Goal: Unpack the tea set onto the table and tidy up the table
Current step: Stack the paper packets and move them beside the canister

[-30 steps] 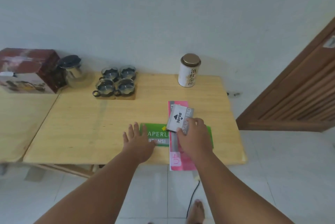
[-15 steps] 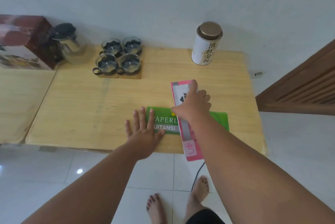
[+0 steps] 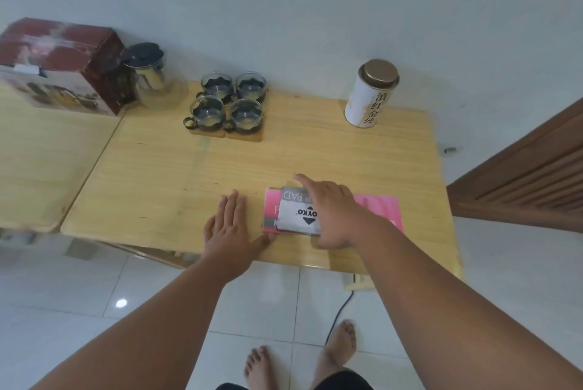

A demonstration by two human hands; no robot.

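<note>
A glass teapot (image 3: 153,78) with a black lid stands at the back left of the wooden table (image 3: 220,169), next to several glass cups (image 3: 227,103) on wooden coasters. Near the front edge lies a pink booklet (image 3: 380,205) turned crosswise, with a small grey stamp pad box (image 3: 296,213) on top of it. My right hand (image 3: 331,211) presses flat on the box and booklet, index finger stretched out. My left hand (image 3: 228,227) lies flat on the table just left of the stack, its thumb touching the stack's corner. A sliver of green shows under the pink booklet.
The red tea set box (image 3: 60,66) sits on a second table (image 3: 38,153) at the left. A white tea tin (image 3: 370,94) with a gold lid stands at the back right. A wooden door (image 3: 530,165) is at the right. My bare feet and a cable (image 3: 339,315) are below.
The pink booklet has been turned from lengthwise to crosswise and now covers the green booklet. The grey box now rests on the stack. My left hand shifted off the green booklet.
</note>
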